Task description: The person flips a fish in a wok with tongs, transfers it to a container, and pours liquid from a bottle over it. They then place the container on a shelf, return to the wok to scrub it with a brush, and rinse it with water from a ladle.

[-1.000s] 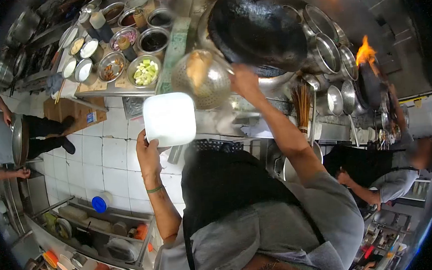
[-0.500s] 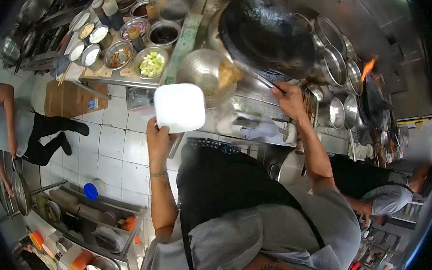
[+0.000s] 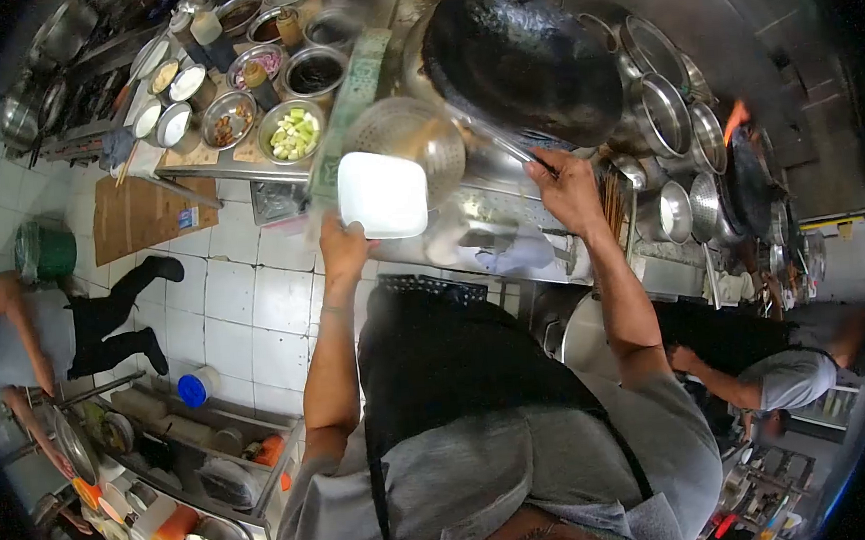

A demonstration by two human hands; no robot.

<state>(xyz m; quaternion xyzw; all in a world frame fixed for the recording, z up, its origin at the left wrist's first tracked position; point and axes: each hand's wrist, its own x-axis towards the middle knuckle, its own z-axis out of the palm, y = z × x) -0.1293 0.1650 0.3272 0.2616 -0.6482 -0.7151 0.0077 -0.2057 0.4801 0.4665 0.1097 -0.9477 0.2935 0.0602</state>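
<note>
My left hand [image 3: 345,246] grips the near edge of a white square dish [image 3: 383,195], which looks empty. In my right hand [image 3: 565,188] is the dark handle of a perforated metal strainer [image 3: 406,143], held behind the dish. The strainer bowl is blurred, and the dish covers its lower left part. Just beyond my right hand sits a large black wok [image 3: 528,63] on the stove. A metal bowl of chopped green vegetables [image 3: 291,131] stands to the upper left of the dish.
Bowls and squeeze bottles crowd the counter [image 3: 235,165] at the upper left. Metal pots [image 3: 664,115] stand right of the wok, near a flame [image 3: 736,120]. One person [image 3: 25,329] is at the far left, another [image 3: 791,370] at the right. A blue-lidded tub [image 3: 196,388] is on the floor.
The white dish and my left hand have moved right and slightly up. The brown food seen in the strainer before is no longer visible. The person at the left has shifted.
</note>
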